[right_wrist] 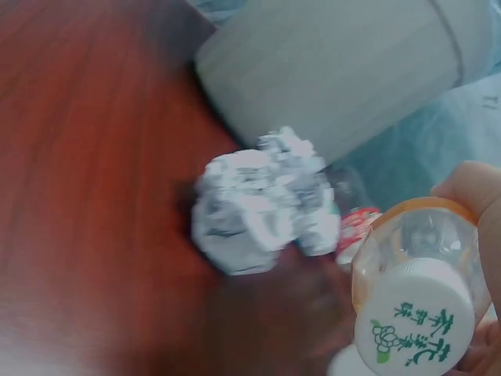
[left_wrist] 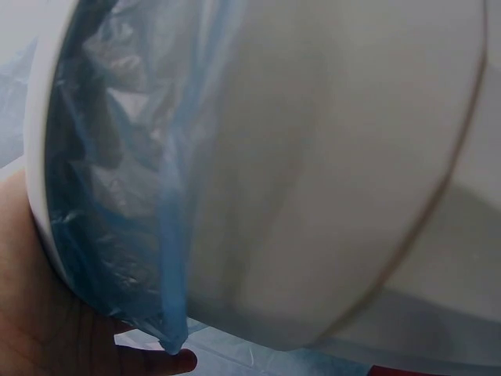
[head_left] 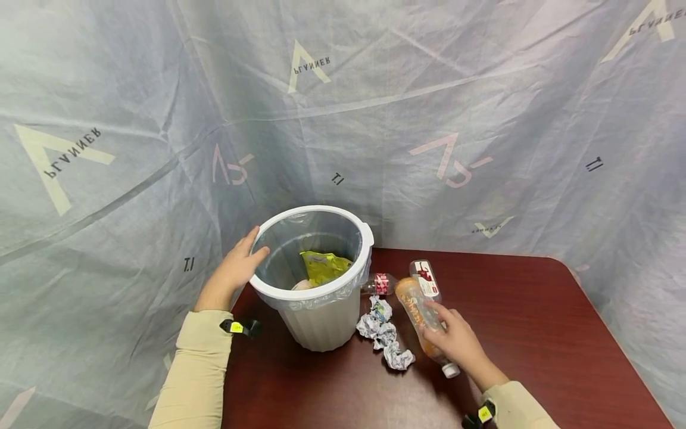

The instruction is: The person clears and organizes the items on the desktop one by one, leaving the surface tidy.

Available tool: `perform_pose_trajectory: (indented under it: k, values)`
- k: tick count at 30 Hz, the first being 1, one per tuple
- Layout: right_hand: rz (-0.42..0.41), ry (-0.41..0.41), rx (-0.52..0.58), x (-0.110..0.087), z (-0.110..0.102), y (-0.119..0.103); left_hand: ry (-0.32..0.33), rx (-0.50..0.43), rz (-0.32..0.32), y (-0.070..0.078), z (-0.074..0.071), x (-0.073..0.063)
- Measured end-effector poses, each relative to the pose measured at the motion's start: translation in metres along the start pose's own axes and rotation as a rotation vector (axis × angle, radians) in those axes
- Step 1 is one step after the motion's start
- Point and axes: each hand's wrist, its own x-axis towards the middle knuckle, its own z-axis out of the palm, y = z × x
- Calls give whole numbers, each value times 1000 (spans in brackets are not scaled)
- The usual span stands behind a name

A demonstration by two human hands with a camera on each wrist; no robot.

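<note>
Dark red bench (head_left: 541, 322): left hand (head_left: 234, 269) pinches the bin (head_left: 321, 326) by its rim; right hand (head_left: 457, 342) grips a white-capped bottle (head_left: 412, 302); lifting straight up should avoid the crumpled paper (head_left: 386, 336).

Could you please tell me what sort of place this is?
Probably a staged recording corner: printed grey sheeting hangs behind a reddish-brown table, on which a lined bin stands.

- Head view: bright, even light; pale sheen on the dark-red wooden tabletop (head_left: 337, 393).
- Left wrist view: dimmer, soft; whitish glints on the translucent blue plastic bag (left_wrist: 117, 176).
- Right wrist view: blur smears the crumpled white paper (right_wrist: 254, 207); the round white plastic cap (right_wrist: 415, 317) looks sharper.
</note>
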Motion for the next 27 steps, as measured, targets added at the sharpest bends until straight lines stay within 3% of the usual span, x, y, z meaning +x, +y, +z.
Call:
perform_pose_trajectory:
  k: [12, 21, 27]
  values:
    - [-71, -15, -2, 56, -49, -36, -5, 14, 4, 1, -1, 0]
    - [-113, -46, -22, 106, -89, -86, -2, 21, -2, -2, -1, 1]
    - [-153, -44, 13, 135, -104, -122, -2, 16, -7, -1, 0, 0]
